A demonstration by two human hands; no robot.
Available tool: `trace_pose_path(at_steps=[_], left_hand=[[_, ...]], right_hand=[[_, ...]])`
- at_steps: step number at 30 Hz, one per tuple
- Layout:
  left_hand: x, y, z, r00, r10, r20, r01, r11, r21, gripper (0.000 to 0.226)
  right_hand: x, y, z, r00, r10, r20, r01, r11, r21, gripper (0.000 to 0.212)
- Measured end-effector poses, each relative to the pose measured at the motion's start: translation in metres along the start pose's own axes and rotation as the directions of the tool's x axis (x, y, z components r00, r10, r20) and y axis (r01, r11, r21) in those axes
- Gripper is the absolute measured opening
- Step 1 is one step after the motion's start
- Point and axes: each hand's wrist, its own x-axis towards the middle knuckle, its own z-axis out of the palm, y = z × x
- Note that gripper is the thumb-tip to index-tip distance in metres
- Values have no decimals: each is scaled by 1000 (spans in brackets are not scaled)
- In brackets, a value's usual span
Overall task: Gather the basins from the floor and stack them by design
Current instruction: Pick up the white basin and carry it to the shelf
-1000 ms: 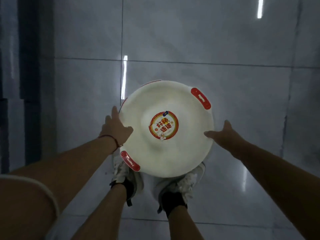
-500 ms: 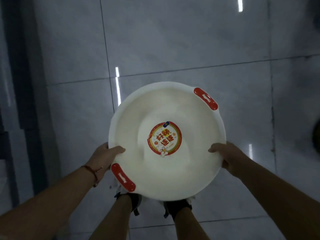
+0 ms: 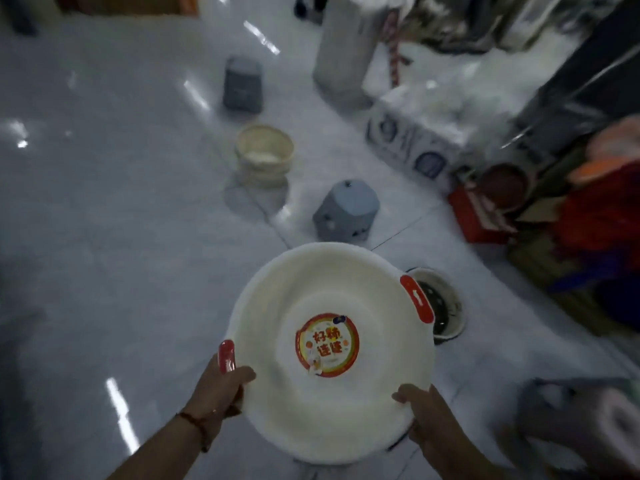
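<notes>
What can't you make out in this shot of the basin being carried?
- Head view: white basin covers part of the dark-lined bowl behind it and the floor beneath.
- Left hand and right hand: fingers under the rim are hidden.
- Cream tub: contents blurred.
- Right-side shelf goods: smeared by motion, cut by the edge.

Housewares shop, stacked goods (image 3: 588, 216), boxes (image 3: 412, 140)

Dim, bluish cast. Overhead lights glare in streaks on glossy floor (image 3: 104, 237) left of the left hand (image 3: 218, 389). Motion blur overall, worst at wide-angle edges.
</notes>
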Motion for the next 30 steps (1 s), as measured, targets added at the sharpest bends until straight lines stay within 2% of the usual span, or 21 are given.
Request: trace_pose_path(at_steps=[2, 4, 6, 7, 9, 10, 13, 17, 19, 22, 24, 27, 30], left_hand=[[-32, 34, 27, 990, 60, 126, -73, 993, 96, 33], [-55, 52, 54, 970, 104, 220, -145, 973, 180, 33], [-90, 66, 95, 929, 114, 351, -213, 942, 258, 40], [-108, 68, 119, 900, 121, 418, -255, 926, 279, 45], [-135, 65, 160, 849, 112, 516, -305, 902, 305, 48], [-155, 61, 185, 818, 92, 568, -333, 881, 336, 42], [-211, 31, 248, 701, 66, 710, -456, 807, 376, 26], [-296, -25, 319, 512, 8, 859, -616, 701, 361, 28], [-334, -56, 353, 450, -77, 890, -646, 660, 384, 30], [-396, -121, 403, 374, -209, 903, -670, 613, 419, 30], [-438, -162, 427, 333, -270, 903, -681, 594, 428, 29], [-494, -231, 463, 295, -376, 878, -668, 577, 471, 23], [-534, -286, 492, 260, -464, 847, -668, 547, 504, 32]], right_hand=[[-52, 7, -35, 998, -60, -20, 63, 977, 205, 65], [-98, 19, -70, 995, -96, -16, 96, 938, 333, 83], [-143, 35, -112, 992, -121, -41, 126, 870, 477, 76], [-167, 44, -136, 988, -132, -79, 153, 831, 534, 63], [-198, 69, -178, 971, -126, -202, 226, 754, 616, 41], [-215, 90, -202, 948, -116, -297, 286, 719, 633, 36], [-261, 153, -263, 843, -36, -536, 433, 636, 639, 39], [-322, 244, -316, 781, 56, -622, 538, 445, 716, 23], [-349, 291, -337, 760, 114, -640, 569, 360, 739, 25], [-404, 367, -373, 699, 248, -671, 601, 306, 739, 34], [-440, 404, -392, 668, 293, -684, 626, 276, 729, 27], [-493, 461, -426, 623, 335, -707, 681, 211, 701, 15], [-526, 502, -451, 586, 410, -699, 707, 162, 688, 28]])
